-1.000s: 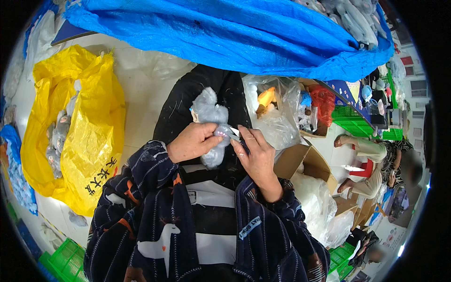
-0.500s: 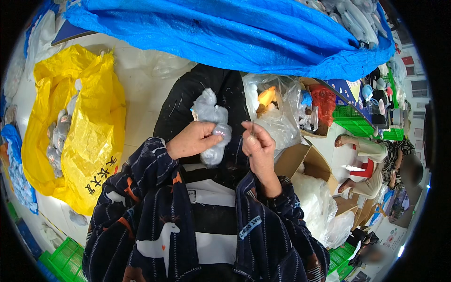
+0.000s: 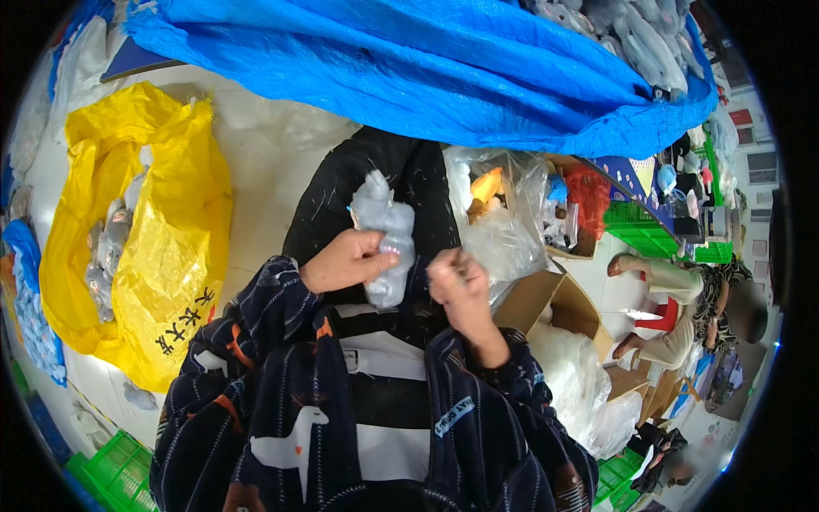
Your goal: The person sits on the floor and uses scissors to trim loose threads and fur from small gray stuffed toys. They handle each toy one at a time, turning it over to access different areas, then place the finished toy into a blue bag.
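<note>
A fluffy grey plush toy (image 3: 388, 212) lies over my dark-trousered lap. My left hand (image 3: 341, 263) is closed round its middle, thumb on top, beside small pink marks on the fur. To the right of the toy, apart from it, my right hand (image 3: 463, 294) is raised with its fingers curled together. Motion blurs those fingertips, and whatever they pinch is too small to make out. The toy's underside is hidden by my left hand and lap.
A yellow woven sack (image 3: 175, 256) with grey plush toys stands at left. Blue sheeting (image 3: 409, 72) stretches across the far side, more grey plush at its right end. On the right are clear plastic bags (image 3: 503, 243), an open cardboard box (image 3: 576, 311) and seated people.
My right hand has lowered slightly and its fingers have curled in more. My left hand keeps its hold on the plush toy, which has turned a little.
</note>
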`<act>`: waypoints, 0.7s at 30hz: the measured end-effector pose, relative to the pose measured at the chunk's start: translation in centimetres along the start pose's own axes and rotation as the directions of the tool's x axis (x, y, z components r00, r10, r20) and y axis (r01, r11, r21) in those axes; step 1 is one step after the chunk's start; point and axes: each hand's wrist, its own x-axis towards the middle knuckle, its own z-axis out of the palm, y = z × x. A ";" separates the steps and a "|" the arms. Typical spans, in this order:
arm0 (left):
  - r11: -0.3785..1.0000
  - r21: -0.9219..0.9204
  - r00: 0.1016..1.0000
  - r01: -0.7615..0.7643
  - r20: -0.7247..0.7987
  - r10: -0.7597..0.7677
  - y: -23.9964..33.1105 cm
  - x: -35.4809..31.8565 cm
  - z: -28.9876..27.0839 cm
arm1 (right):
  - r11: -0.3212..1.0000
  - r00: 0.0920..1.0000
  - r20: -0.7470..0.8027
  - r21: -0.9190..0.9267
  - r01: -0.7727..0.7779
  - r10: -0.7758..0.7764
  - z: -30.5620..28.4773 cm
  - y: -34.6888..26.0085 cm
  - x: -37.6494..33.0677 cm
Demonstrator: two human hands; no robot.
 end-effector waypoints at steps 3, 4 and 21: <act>0.960 0.145 0.959 -0.242 -0.115 0.259 -0.3 -0.9 0.8 | 0.999 0.991 -0.134 -0.028 0.025 -0.029 -3.6 0.4 1.2; 0.942 0.288 0.961 -0.173 -0.158 0.225 0.9 -1.6 0.6 | 0.998 0.991 -0.134 -0.060 -0.037 0.028 -5.8 1.4 1.6; 0.695 0.432 0.788 -0.575 0.061 0.613 1.9 -3.3 1.0 | 0.665 0.865 0.478 -0.598 0.447 -0.151 -1.8 -6.6 3.4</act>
